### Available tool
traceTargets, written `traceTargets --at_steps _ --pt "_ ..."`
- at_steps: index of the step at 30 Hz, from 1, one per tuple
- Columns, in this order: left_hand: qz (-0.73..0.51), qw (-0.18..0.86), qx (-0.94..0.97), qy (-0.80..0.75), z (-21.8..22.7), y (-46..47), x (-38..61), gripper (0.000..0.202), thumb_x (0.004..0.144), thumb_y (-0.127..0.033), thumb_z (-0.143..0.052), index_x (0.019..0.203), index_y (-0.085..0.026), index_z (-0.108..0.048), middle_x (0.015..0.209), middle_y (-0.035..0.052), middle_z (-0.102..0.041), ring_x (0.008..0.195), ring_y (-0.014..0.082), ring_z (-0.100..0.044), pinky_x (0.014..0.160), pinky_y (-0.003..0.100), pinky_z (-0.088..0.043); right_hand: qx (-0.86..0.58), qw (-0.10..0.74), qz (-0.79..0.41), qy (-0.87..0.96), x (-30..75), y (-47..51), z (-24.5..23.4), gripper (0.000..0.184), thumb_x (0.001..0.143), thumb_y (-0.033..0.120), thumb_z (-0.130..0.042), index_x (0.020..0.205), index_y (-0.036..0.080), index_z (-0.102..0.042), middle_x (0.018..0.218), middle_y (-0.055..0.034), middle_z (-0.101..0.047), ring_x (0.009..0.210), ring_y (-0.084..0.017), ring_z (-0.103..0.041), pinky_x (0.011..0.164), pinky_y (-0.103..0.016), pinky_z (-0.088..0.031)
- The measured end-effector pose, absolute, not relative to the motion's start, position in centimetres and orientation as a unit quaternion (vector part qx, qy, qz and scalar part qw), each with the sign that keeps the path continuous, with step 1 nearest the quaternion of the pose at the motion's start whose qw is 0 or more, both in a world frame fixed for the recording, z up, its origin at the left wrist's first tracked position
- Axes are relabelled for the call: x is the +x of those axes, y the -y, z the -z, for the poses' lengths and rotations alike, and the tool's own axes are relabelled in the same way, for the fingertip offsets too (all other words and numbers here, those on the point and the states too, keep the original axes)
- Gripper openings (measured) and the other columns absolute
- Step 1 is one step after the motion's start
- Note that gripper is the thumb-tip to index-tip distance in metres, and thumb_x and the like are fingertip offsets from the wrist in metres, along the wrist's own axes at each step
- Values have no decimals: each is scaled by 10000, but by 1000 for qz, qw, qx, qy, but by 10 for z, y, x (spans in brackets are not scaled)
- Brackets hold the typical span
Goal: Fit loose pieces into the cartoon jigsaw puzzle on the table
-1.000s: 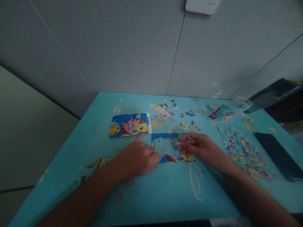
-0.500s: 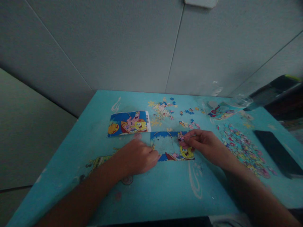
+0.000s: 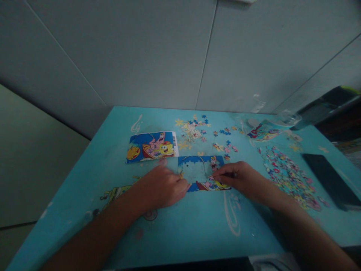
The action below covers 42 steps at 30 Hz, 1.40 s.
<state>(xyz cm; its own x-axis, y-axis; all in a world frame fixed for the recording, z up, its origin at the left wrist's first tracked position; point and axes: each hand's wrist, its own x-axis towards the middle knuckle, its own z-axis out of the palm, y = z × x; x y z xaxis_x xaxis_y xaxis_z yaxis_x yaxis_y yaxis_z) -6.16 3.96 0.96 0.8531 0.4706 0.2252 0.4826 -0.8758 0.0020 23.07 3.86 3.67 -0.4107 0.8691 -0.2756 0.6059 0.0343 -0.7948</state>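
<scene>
In the head view, a turquoise table (image 3: 180, 233) printed with cartoon figures and white swirls reaches back to a grey panelled wall (image 3: 158, 56), and the light is dim. A picture sheet (image 3: 152, 146) lies towards the back left. The part-built puzzle (image 3: 201, 186) lies flat just beside its lower right corner, made up mostly of border, its middle a pale, unfilled area.

The left hand (image 3: 169, 188) is curled, its fingertips at the puzzle's lower left corner; whether it grips anything, I cannot tell. The right hand (image 3: 239, 176) has thumb and forefinger pinched together on a small piece (image 3: 211, 177) at the inner right side of the puzzle, just above the bottom strip.

Loose pieces (image 3: 225, 131) are scattered behind the puzzle, with a dense pile (image 3: 290, 178) to the right of the right hand. Beyond the pile, a dark flat device (image 3: 331, 180) lies near the right edge, and a printed clear container (image 3: 266, 131) stands at the back right. Between puzzle and near edge, bare tabletop gives both hands room; the right forearm passes close to the pile.
</scene>
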Motion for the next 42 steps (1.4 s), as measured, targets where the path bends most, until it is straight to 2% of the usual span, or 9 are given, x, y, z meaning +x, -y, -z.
traceTargets --at_steps 9,17,28,34,42 --pt "114 31 -963 240 -13 -40 -61 264 986 -261 -477 732 -222 -534 571 -25 -619 469 174 -539 586 341 -408 -512 139 -441 724 229 -37 -33 186 925 288 -616 987 280 -790 974 13 -784 858 -185 -726 785 -294 -547" --pt "116 30 -961 248 -12 -39 -61 270 983 -267 -480 730 -214 -556 582 -24 -633 479 171 -560 627 360 -428 -507 138 -437 730 228 -37 -35 192 935 283 -593 993 266 -776 980 5 -772 872 -174 -716 801 -283 -539" --pt "113 27 -962 247 -11 -40 -60 276 990 -263 -468 733 -212 -553 581 -22 -632 469 173 -556 603 361 -426 -507 137 -418 741 226 -37 -34 180 949 293 -576 969 234 -746 955 -14 -753 858 -174 -689 779 -279 -516" --pt "110 25 -962 249 -12 -38 -60 293 995 -268 -457 729 -205 -564 580 -14 -636 471 167 -556 612 357 -434 -493 144 -398 760 220 -35 -37 182 960 279 -571 965 229 -746 930 -17 -750 814 -161 -678 740 -259 -496" --pt "102 36 -963 245 -11 -39 -61 276 990 -264 -463 743 -199 -570 585 -13 -633 475 152 -554 665 368 -455 -485 149 -381 773 216 -35 -35 175 954 217 -570 971 235 -744 947 -17 -743 825 -162 -674 762 -264 -497"
